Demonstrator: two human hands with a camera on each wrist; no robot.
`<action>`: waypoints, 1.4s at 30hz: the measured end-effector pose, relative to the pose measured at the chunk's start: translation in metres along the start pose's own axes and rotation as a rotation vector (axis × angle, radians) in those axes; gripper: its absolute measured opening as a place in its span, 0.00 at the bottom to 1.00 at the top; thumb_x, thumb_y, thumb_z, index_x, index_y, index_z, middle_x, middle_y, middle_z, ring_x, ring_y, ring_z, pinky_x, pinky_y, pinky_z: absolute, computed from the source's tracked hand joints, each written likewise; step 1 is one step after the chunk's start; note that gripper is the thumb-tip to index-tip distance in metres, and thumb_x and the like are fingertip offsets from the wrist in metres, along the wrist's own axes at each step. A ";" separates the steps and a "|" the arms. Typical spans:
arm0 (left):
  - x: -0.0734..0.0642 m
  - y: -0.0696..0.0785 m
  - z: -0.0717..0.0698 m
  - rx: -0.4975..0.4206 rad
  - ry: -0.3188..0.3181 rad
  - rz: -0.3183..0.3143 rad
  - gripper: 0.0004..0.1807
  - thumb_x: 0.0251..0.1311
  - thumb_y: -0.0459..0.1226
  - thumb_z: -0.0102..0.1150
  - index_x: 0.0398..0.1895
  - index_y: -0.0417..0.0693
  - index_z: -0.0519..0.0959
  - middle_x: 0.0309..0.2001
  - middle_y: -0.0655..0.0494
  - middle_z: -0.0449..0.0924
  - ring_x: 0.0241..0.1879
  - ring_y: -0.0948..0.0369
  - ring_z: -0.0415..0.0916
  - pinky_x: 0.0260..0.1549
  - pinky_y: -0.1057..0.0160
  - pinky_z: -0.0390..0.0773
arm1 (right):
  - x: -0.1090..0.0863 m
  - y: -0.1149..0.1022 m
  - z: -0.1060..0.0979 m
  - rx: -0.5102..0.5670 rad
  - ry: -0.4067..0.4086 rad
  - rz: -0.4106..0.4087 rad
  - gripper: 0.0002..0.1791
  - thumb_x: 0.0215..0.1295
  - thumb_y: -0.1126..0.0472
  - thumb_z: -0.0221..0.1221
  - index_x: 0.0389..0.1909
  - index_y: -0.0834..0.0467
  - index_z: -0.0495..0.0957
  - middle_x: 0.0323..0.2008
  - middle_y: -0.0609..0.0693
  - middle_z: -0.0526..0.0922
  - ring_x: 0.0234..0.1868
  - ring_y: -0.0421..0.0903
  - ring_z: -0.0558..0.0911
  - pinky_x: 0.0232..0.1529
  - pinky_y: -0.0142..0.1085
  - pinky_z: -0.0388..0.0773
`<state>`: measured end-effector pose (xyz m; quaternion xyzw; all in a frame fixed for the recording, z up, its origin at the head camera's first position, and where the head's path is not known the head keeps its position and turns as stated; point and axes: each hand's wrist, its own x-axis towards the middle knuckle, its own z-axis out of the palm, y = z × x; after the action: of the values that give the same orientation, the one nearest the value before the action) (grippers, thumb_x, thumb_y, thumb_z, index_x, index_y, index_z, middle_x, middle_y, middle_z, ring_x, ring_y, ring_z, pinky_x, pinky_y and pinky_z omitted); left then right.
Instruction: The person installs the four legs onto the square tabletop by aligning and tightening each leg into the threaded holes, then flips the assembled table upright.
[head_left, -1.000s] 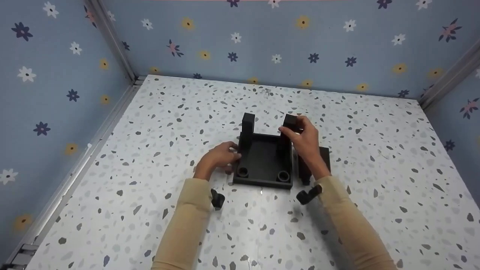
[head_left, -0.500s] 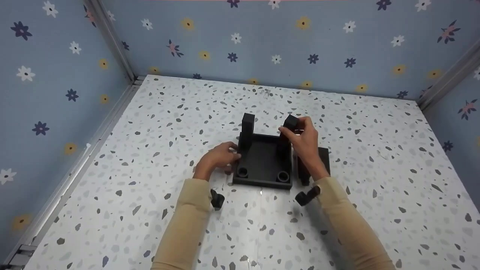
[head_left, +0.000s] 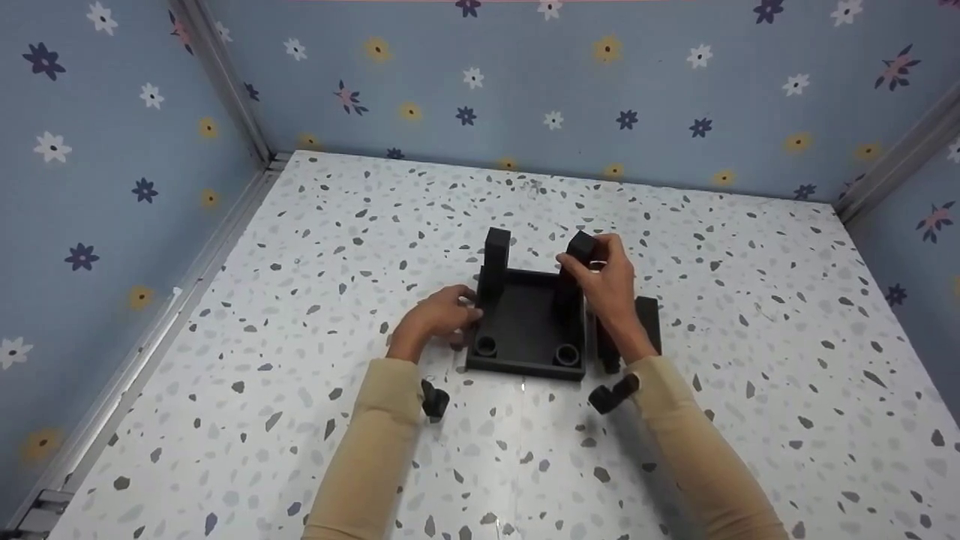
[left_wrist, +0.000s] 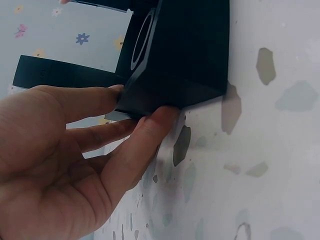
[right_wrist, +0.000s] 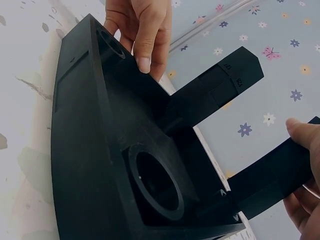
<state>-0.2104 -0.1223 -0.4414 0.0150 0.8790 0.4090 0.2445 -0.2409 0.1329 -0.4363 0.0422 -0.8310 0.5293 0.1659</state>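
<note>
Black tray on the speckled table, round sockets in its near corners. Left hand has the tray's left edge pinched, right hand is gripping the right leg at the far corner. Left leg stands opposite, flowery wall behind.

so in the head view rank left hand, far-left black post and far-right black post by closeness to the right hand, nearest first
1. Far-right black post: gripped by the right hand
2. Far-left black post: across the tray
3. Left hand: at the tray's left side
</note>
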 end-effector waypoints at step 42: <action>0.000 0.001 0.001 -0.067 -0.013 -0.033 0.23 0.67 0.42 0.52 0.64 0.47 0.68 0.52 0.46 0.77 0.49 0.54 0.77 0.57 0.54 0.70 | 0.002 0.002 -0.021 0.322 -0.240 -0.032 0.30 0.61 0.69 0.61 0.65 0.65 0.66 0.58 0.61 0.74 0.55 0.43 0.76 0.59 0.38 0.71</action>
<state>-0.2104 -0.1212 -0.4417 -0.0051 0.8633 0.4340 0.2575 -0.2381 0.1529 -0.4298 0.1440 -0.7488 0.6437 0.0652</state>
